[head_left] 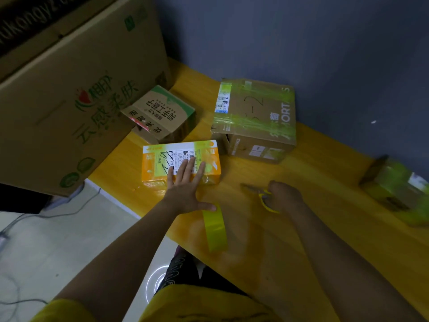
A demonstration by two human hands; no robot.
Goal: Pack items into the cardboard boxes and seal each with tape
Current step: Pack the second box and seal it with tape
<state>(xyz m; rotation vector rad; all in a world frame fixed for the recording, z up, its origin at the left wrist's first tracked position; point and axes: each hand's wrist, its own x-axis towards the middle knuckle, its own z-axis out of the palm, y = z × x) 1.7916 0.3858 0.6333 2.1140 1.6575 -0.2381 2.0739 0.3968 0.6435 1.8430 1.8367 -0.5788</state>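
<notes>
A small orange box (157, 163) with a white shipping label lies on the yellow table (325, 182). My left hand (185, 184) rests flat on its near end, fingers spread, thumb touching a yellow-green tape strip (214, 228) that hangs down toward me. My right hand (284, 196) is closed around yellow-handled scissors (262, 192), blades pointing left, just right of the orange box. A brown cardboard box (255, 119) wrapped in yellow-green tape stands behind. A blurred taped box (394, 187) sits at the far right.
A small brown printed carton (160, 112) lies at the back left. A very large cardboard box (76, 89) leans over the table's left end. A blue-grey wall runs behind. Floor with cables shows at the lower left.
</notes>
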